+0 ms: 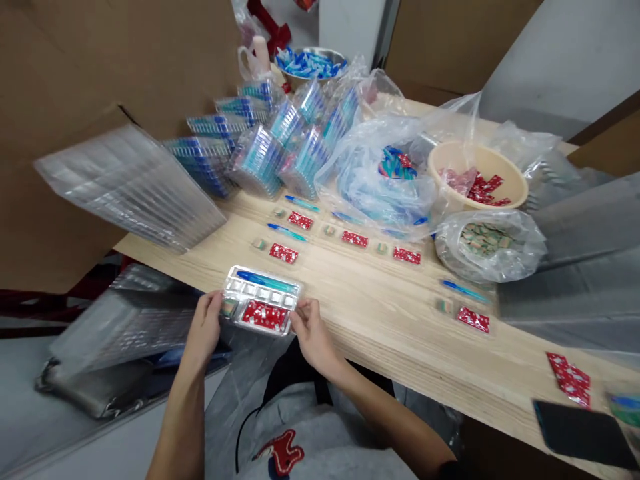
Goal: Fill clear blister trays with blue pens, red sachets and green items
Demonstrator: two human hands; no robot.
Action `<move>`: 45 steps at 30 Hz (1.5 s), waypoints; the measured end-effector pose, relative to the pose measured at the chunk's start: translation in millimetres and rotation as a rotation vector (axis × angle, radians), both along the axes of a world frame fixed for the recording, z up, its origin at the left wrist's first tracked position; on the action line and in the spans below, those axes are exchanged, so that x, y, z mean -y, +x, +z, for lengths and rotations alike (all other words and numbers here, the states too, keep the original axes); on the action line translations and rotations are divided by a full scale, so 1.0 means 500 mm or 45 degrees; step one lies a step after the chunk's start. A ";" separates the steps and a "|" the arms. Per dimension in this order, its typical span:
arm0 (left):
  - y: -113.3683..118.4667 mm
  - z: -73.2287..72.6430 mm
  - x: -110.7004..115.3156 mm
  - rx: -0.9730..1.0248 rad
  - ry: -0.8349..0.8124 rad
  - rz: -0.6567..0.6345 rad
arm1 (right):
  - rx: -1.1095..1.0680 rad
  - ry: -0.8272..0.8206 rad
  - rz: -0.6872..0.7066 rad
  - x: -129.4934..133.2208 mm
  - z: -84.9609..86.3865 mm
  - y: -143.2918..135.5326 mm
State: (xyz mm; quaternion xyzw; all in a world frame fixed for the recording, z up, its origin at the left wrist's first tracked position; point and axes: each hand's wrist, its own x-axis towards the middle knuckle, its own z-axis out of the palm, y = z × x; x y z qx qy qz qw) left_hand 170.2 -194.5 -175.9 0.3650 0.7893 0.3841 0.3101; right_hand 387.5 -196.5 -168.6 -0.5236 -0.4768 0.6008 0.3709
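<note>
Between my two hands is a clear plastic blister tray (267,298) at the table's front edge. In it lie a blue pen-like stick (265,281), a red patterned packet (264,315) and a small greenish piece (229,307). My left hand (207,317) grips the tray's left end with its fingers closed. At the opposite end, my right hand (311,327) pinches the lower right corner. Just beyond are filled trays holding a red packet (284,253) and a blue pen-like stick (287,232).
Stacked filled trays (257,160) stand at the back left, beside leaning clear trays (135,183). A plastic bag (385,180), a cream bowl (479,175) of red packets and a bag of small pieces (487,243) stand behind. At right lies a dark phone-like slab (585,435).
</note>
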 end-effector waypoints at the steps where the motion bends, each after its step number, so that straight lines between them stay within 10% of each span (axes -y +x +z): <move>1: 0.006 0.003 0.007 0.010 -0.016 0.008 | -0.005 -0.011 -0.002 0.006 -0.001 0.007; 11: 0.081 0.026 0.007 0.123 -0.092 -0.124 | 0.160 0.022 -0.008 0.015 0.054 0.081; 24: 0.295 0.042 -0.071 0.295 0.045 -0.457 | 0.367 0.060 -0.336 0.005 0.071 0.251; 33: 0.160 0.068 -0.193 0.142 0.325 -0.147 | 0.219 0.194 -0.079 -0.139 0.085 0.093; 45: 0.013 0.002 -0.329 0.487 0.232 0.115 | 0.337 0.108 0.078 -0.266 -0.001 -0.044</move>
